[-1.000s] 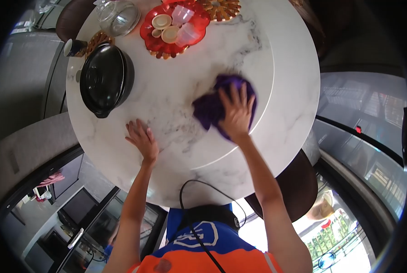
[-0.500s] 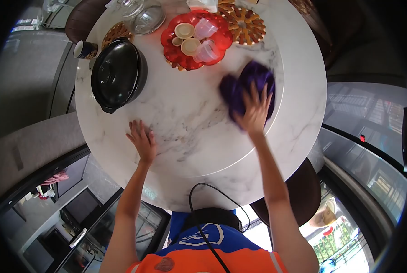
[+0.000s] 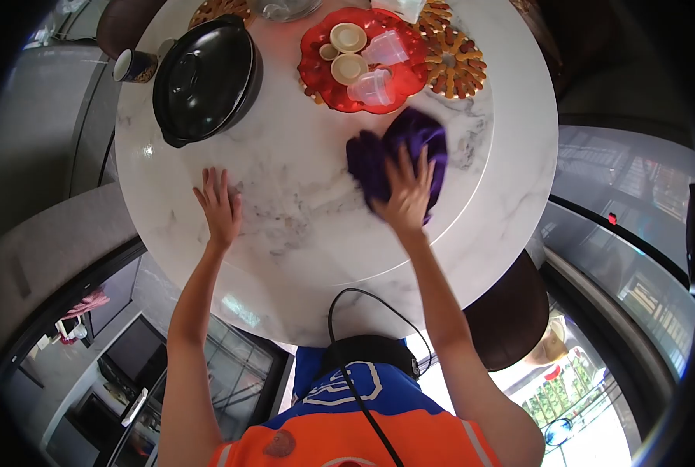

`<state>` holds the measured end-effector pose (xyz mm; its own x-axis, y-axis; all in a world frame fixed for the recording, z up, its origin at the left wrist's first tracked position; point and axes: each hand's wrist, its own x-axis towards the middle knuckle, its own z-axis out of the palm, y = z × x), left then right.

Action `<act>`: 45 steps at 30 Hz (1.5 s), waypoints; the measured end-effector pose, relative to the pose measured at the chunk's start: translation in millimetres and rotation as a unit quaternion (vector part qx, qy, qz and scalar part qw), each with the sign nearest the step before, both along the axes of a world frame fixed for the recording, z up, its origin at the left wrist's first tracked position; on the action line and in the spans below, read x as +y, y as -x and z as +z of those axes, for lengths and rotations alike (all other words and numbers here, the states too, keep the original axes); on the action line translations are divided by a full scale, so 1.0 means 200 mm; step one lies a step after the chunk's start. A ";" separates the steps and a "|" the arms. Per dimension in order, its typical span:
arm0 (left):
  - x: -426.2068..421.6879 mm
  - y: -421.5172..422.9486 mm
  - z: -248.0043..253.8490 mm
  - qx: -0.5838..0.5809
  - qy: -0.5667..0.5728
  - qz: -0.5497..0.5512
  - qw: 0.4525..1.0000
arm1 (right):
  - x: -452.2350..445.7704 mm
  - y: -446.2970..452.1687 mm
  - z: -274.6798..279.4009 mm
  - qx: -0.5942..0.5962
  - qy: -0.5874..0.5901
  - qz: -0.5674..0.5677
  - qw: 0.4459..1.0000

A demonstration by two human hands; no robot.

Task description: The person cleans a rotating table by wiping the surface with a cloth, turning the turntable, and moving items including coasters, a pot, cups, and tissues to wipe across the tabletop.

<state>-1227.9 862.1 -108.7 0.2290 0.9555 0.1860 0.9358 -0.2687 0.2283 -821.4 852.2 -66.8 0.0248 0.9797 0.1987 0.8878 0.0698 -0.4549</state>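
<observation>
Under my right hand [image 3: 407,194] a bunched purple cloth [image 3: 371,163] lies on the round marble table [image 3: 324,265]; the fingers are spread flat over it. My left hand [image 3: 220,208] rests on the marble with fingers apart and holds nothing. A black lidded pot [image 3: 199,82] stands above the left hand. Beyond the cloth is a red scalloped tray [image 3: 324,78], holding cream round lids [image 3: 348,37] and clear plastic cups [image 3: 374,87].
A dark patterned cup [image 3: 136,66] lies tilted at the table's left edge. Brown openwork trivets [image 3: 452,66] and a glass lid [image 3: 285,8] are at the far side. Brown chairs [image 3: 511,319] stand around, and a black cable [image 3: 333,311] hangs before my body.
The tray, pot and inner disc have shifted round clockwise relative to the table. My right hand and the cloth moved right, then back left. The left hand has moved slightly up and left.
</observation>
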 end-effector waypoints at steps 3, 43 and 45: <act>-0.03 0.13 0.00 -0.012 -0.001 0.001 1.000 | -0.20 0.23 0.04 -0.002 0.026 0.074 0.997; -0.45 0.77 -0.25 -0.080 -0.094 -0.033 0.992 | -1.35 1.34 -0.15 -0.101 0.094 0.209 0.968; -0.44 0.65 -0.25 -0.077 -0.095 -0.049 0.991 | -1.23 1.01 -0.10 -0.105 0.127 0.145 0.975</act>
<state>-1358.3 773.4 -159.2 0.2730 0.8748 0.4003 0.8614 -0.4076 0.3032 -1022.4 607.1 -87.1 -0.2764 0.9576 -0.0814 0.9230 0.2409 -0.3000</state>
